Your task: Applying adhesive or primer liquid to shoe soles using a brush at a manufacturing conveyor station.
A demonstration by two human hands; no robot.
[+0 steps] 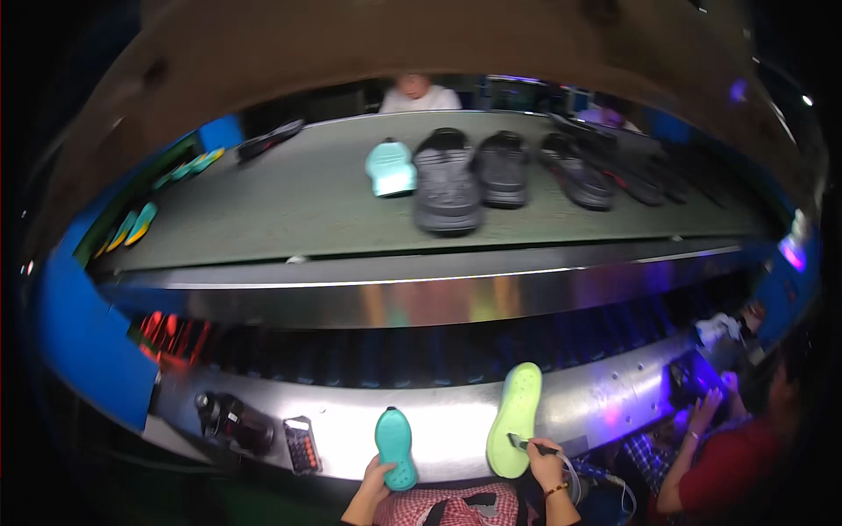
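My left hand (378, 476) grips a teal shoe sole (394, 441) by its near end, with the fingers at its left edge. The sole points away from me over the brightly lit metal shelf. My right hand (545, 469) is closed around a dark-handled brush (545, 450). Its head touches the lower part of a yellow-green shoe sole (517, 405), to the right of the teal one. A pale thin tube (574, 480) runs down beside my right wrist.
A dark bottle (235, 422) and a calculator (302, 444) sit on the metal shelf (346, 412) at left. Beyond it, a green conveyor belt (307, 210) carries black shoes (447, 188), several soles and a bright teal piece (390, 168). A co-worker's hands (706, 408) are at right; another person (419, 95) is behind the belt.
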